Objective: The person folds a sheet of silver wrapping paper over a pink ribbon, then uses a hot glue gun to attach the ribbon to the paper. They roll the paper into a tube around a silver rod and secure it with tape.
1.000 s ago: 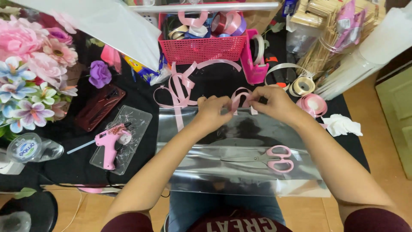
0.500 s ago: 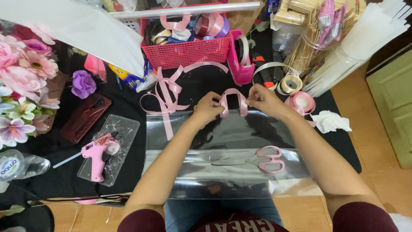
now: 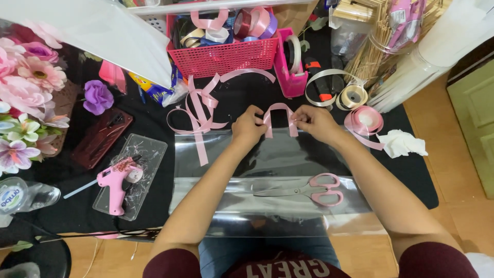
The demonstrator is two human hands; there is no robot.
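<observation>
My left hand (image 3: 248, 126) and my right hand (image 3: 315, 121) each pinch one end of a short pink ribbon strip (image 3: 278, 110), which arches up between them in a loop. Both hands hover over the far edge of a clear cellophane sheet (image 3: 267, 206) spread on the black table. Pink-handled scissors (image 3: 309, 189) lie on the sheet near me. A tied pink ribbon bow (image 3: 198, 117) rests just left of my left hand.
A pink basket (image 3: 226, 54) of ribbon rolls stands behind, with a pink tape dispenser (image 3: 291, 64) beside it. A pink ribbon spool (image 3: 364, 120) and white tissue (image 3: 400, 144) lie right. A pink glue gun (image 3: 116, 183) on a clear tray and artificial flowers (image 3: 25, 103) sit left.
The ribbon strip between my hands has been drawn out into a wider upright arch. The view has shifted, so the table's things sit lower in the picture.
</observation>
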